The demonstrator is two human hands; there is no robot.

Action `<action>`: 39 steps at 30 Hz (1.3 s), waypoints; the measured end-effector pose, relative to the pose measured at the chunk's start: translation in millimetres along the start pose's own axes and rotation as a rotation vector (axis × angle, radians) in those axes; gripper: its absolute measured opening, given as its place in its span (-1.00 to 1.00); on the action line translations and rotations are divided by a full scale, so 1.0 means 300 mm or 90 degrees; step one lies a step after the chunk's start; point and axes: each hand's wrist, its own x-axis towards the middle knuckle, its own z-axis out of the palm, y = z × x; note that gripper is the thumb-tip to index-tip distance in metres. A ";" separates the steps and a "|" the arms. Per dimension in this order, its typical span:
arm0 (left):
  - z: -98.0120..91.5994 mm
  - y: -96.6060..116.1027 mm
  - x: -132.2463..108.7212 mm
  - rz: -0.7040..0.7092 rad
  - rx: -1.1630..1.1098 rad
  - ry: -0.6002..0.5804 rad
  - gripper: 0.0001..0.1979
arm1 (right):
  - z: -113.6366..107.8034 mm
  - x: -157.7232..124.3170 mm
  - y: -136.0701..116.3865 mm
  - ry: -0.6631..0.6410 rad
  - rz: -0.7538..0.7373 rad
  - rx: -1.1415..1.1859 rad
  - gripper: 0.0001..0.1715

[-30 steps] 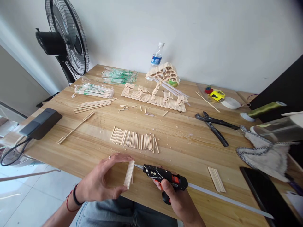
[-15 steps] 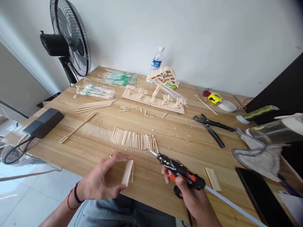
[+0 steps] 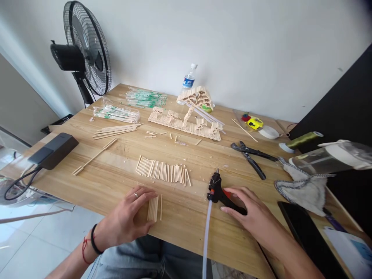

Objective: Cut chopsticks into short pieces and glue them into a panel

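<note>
At table (image 3: 186,217) edge: left hand (image 3: 128,221), flat, is pressing stick panel (image 3: 153,208) (glue likely setting, needing steadiness); right hand (image 3: 250,213), half-open, is touching glue gun (image 3: 219,192).

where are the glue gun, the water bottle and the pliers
glue gun (image 3: 215,186), head view, on its black body
water bottle (image 3: 188,82), head view, on its blue label
pliers (image 3: 255,166), head view, on the lower handle

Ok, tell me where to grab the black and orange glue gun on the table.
Take the black and orange glue gun by its handle, from the right: it lies flat with the handle sticking out toward the right hand, nozzle pointing away, translucent glue stick trailing toward the near edge.
</note>
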 end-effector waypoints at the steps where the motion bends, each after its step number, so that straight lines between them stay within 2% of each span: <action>1: 0.005 0.000 0.003 0.007 0.005 0.000 -0.33 | -0.013 -0.006 -0.020 0.012 -0.008 -0.005 -0.42; 4: 0.016 0.005 0.011 0.011 0.023 -0.003 -0.31 | -0.013 -0.024 -0.141 0.078 -0.034 -0.009 -0.56; 6: 0.022 0.008 0.015 0.008 0.038 -0.007 -0.30 | 0.032 -0.034 -0.253 0.032 -0.083 0.027 -0.71; 8: 0.026 0.009 0.017 0.003 0.046 -0.010 -0.30 | 0.104 -0.038 -0.358 -0.058 -0.128 0.054 -0.80; 10: 0.029 0.010 0.017 -0.004 0.046 -0.009 -0.30 | 0.180 -0.035 -0.435 -0.098 -0.163 0.041 -0.64; 12: 0.030 0.010 0.018 -0.009 0.043 -0.007 -0.30 | 0.239 -0.027 -0.476 -0.115 -0.174 0.018 -0.48; 16: 0.027 0.012 0.021 -0.015 0.038 -0.015 -0.32 | 0.279 -0.009 -0.491 -0.130 -0.167 -0.002 -0.42; 39: 0.027 0.021 0.051 -0.018 0.057 -0.037 -0.44 | 0.285 -0.012 -0.498 -0.128 -0.144 0.034 -0.43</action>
